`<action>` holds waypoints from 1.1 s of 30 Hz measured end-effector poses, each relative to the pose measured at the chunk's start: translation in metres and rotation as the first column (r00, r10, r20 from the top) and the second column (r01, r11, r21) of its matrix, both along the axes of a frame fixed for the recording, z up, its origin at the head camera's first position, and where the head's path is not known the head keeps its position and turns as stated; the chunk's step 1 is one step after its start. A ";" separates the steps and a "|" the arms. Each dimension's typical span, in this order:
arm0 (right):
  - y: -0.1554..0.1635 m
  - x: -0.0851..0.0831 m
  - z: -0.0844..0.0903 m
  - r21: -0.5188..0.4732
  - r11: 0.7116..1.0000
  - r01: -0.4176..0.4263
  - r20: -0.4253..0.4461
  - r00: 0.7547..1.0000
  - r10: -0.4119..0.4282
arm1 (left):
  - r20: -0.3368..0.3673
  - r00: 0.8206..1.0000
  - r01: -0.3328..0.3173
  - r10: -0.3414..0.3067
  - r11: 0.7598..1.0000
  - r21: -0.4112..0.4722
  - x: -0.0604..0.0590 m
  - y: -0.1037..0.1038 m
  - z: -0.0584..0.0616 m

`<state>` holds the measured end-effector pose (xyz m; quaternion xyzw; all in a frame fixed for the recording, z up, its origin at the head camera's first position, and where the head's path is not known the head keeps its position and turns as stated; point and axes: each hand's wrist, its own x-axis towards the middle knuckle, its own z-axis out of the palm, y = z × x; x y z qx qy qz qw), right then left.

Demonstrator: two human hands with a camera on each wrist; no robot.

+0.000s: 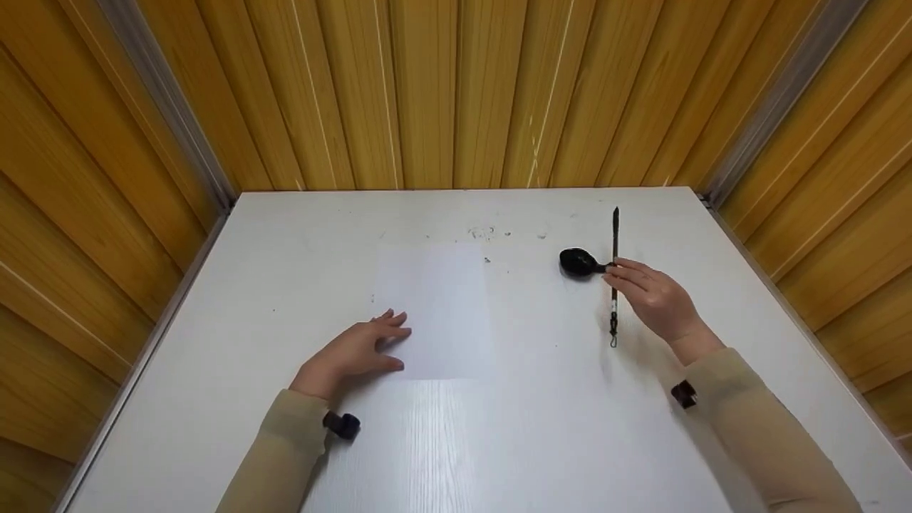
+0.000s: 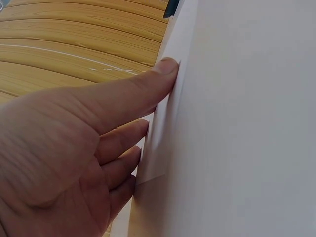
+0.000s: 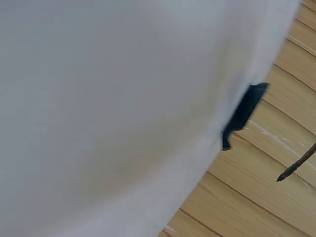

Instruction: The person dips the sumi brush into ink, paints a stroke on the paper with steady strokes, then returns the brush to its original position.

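Sleeves [image 1: 274,452] nearest; left hand [image 1: 353,349], fingers spread, touches central paper [image 1: 449,320] at eight o'clock. Right hand [image 1: 659,303], seen only in head view, pinches brush [image 1: 615,239], white patch [image 1: 614,305] unreadable, spoon [image 1: 577,263] at the hand's ten o'clock.

The brush [image 1: 615,239] in the right hand [image 1: 654,299] is brown, dark-tipped. Left of this grip, the spoon [image 1: 577,263] is black and the paper [image 1: 445,313] plain white.

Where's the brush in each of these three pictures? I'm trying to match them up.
Head: right of centre, in the right hand, the brush points its dark tip toward the far wall.
Left wrist: not in it.
Right wrist: at the right edge, below mid-height, tip and part of the handle only.
Shared landmark: the wood-patterned wall.
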<state>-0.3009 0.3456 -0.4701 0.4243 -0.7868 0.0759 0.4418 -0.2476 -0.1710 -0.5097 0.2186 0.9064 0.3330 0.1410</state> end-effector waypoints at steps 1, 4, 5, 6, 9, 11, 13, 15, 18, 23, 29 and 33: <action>-0.003 0.001 0.003 -0.051 0.999 0.017 0.013 1.000 -0.016 | 0.000 1.000 -0.001 0.001 1.000 0.001 0.000 0.000 0.000; -0.013 0.001 0.014 -0.247 0.968 0.037 0.041 0.999 -0.028 | 0.007 1.000 -0.007 0.007 1.000 -0.002 0.000 0.000 0.001; -0.017 0.000 0.018 -0.323 0.945 0.048 0.051 0.998 -0.034 | 0.010 1.000 -0.011 0.011 1.000 -0.002 0.001 0.000 0.001; -0.020 0.000 0.022 -0.404 0.913 0.058 0.064 0.997 -0.035 | 0.012 1.000 -0.014 0.014 1.000 -0.005 0.001 0.000 0.001; -0.026 -0.003 0.033 -0.661 0.745 0.092 0.144 0.990 0.006 | 0.011 1.000 -0.015 0.015 1.000 -0.006 0.001 0.000 0.000; -0.027 -0.005 0.039 -0.816 0.558 0.150 0.225 0.972 0.068 | 0.012 1.000 -0.014 0.014 1.000 -0.006 0.001 0.000 0.000; -0.026 -0.009 0.044 -0.924 0.322 0.205 0.273 0.945 0.182 | 0.009 1.000 -0.011 0.011 1.000 -0.004 0.001 0.000 0.000; -0.022 -0.012 0.047 -0.959 0.087 0.270 0.284 0.913 0.293 | 0.012 1.000 -0.008 0.008 1.000 0.001 0.001 -0.001 0.000; -0.015 -0.018 0.048 -0.921 -0.185 0.343 0.244 0.877 0.413 | 0.006 1.000 -0.003 0.003 1.000 0.002 0.001 -0.001 0.001; -0.006 -0.021 0.040 -0.777 -0.453 0.436 0.184 0.847 0.499 | 0.013 1.000 -0.011 0.011 1.000 -0.005 0.001 0.000 0.001; 0.000 -0.023 0.024 -0.656 -0.591 0.469 0.166 0.854 0.493 | 0.005 1.000 -0.010 0.010 1.000 -0.004 0.001 0.000 0.000; 0.001 -0.024 0.014 -0.600 -0.638 0.482 0.166 0.856 0.490 | 0.010 1.000 -0.024 0.024 1.000 -0.015 0.002 0.001 0.000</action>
